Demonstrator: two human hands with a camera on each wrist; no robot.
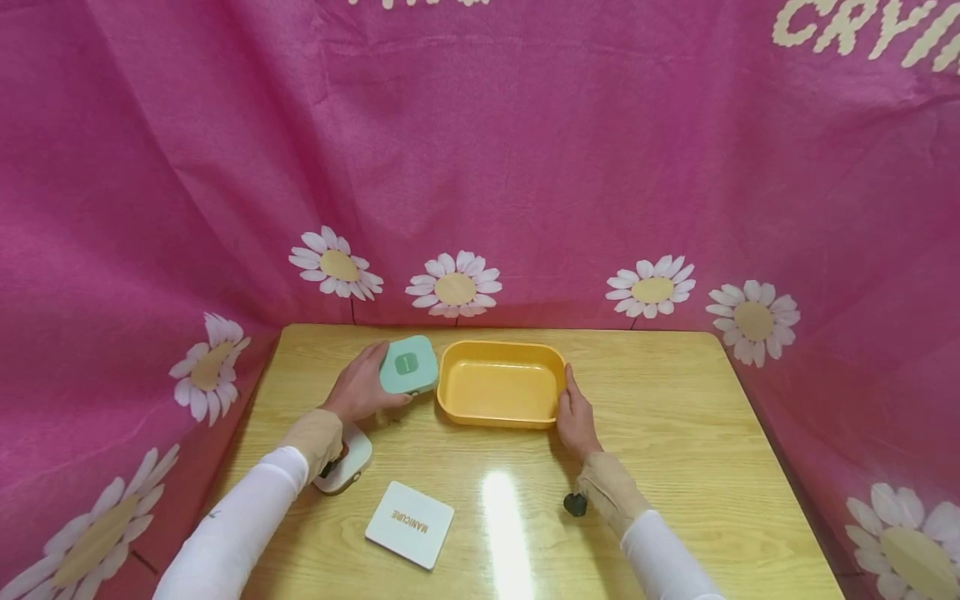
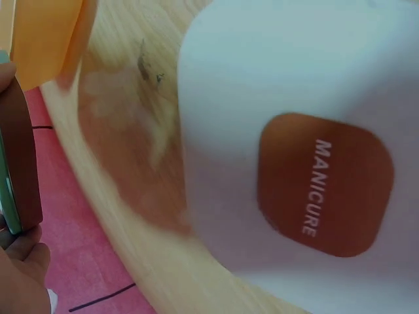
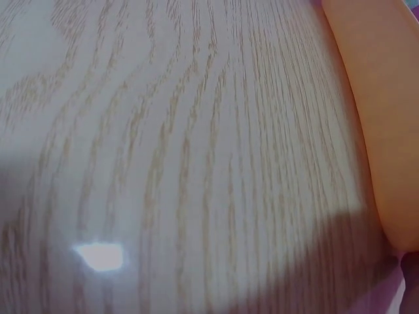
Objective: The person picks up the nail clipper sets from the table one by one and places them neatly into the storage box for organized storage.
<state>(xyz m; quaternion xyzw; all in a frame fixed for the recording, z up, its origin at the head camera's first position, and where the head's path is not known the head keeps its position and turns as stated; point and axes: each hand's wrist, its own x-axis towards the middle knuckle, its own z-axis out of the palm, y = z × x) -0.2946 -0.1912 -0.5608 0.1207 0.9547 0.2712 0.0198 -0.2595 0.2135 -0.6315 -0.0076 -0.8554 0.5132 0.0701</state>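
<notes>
My left hand (image 1: 363, 387) grips a mint-green case (image 1: 399, 377) by its left side, thumb along the near edge and fingers at the far edge. The left wrist view catches the case edge-on, with fingertips (image 2: 6, 75) at one end. The case is right beside the left end of a yellow rectangular basin (image 1: 498, 392). At the basin's other end, my right hand (image 1: 577, 421) holds the wall; in the right wrist view little of that hand shows beside the basin (image 3: 383, 124).
Under my left wrist lies a white case (image 1: 352, 462) with a brown MANICURE label (image 2: 326, 186). Nearer the front, a flat white MANICURE case (image 1: 410, 523) rests on the wooden table (image 1: 675, 467). Pink flowered cloth (image 1: 525, 167) hangs behind and at both sides.
</notes>
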